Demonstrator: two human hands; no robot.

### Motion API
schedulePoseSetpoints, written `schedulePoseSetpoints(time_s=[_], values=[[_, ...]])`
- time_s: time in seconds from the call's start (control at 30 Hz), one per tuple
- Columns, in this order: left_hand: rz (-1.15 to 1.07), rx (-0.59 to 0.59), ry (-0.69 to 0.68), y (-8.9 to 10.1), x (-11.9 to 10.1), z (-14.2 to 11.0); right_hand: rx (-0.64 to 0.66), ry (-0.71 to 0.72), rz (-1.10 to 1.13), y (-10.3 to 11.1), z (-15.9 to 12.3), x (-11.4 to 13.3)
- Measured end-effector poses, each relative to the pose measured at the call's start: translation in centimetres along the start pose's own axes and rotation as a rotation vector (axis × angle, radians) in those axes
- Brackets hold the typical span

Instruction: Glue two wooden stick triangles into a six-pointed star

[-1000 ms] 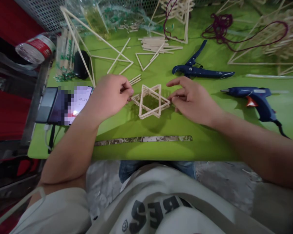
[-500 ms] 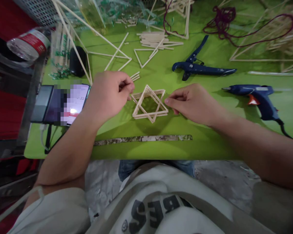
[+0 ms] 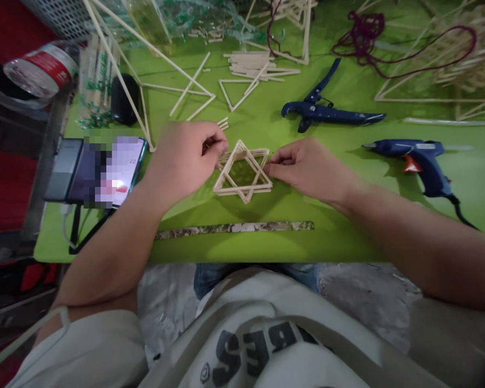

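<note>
The left hand (image 3: 194, 153) has its fingers bent and drawn together at the upper left corner of the stick star (image 3: 242, 189), and the right hand (image 3: 307, 170) pinches thumb and finger at the star's right side; whether that grip is firm or only a light touch, I cannot tell. Holding it from opposite sides probably keeps such a thin, open frame level and stops it twisting. The star sits between the two hands, above the table (image 3: 347, 242); whether it rests there or is slightly lifted is unclear. A few short sticks (image 3: 223, 124) poke out just beyond the star's upper left. Nearer the body than the star lies a flat patterned strip (image 3: 242, 227). Beyond the star are a small triangle (image 3: 226, 96) and a stack of sticks (image 3: 248, 62). To the star's right are a cutter (image 3: 323, 113) and, farther out, a glue gun (image 3: 412, 146), nozzle pointing towards the star, likely kept there for easy reach by the right hand. Well left of the star lies a lit phone (image 3: 127, 156)
</note>
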State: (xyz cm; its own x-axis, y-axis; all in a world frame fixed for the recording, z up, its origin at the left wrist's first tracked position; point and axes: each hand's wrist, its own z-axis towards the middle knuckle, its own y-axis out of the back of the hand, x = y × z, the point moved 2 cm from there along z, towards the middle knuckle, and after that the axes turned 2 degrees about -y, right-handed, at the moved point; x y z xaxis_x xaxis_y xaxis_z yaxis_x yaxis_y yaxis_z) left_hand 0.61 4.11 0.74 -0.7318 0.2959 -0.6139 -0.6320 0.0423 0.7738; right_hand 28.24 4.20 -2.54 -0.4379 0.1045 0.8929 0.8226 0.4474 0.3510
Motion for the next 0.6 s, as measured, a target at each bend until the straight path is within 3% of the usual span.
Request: schedulePoseSetpoints(time_s=[0.33,0.6], values=[[-0.034,0.009,-0.009,-0.1,0.4,0.0,0.003,-0.077,-0.049,0.5,-0.7,0.4],[-0.01,-0.032,-0.045,0.3,0.0,-0.1,0.041,0.03,-0.007,1.6,-0.9,0.3]])
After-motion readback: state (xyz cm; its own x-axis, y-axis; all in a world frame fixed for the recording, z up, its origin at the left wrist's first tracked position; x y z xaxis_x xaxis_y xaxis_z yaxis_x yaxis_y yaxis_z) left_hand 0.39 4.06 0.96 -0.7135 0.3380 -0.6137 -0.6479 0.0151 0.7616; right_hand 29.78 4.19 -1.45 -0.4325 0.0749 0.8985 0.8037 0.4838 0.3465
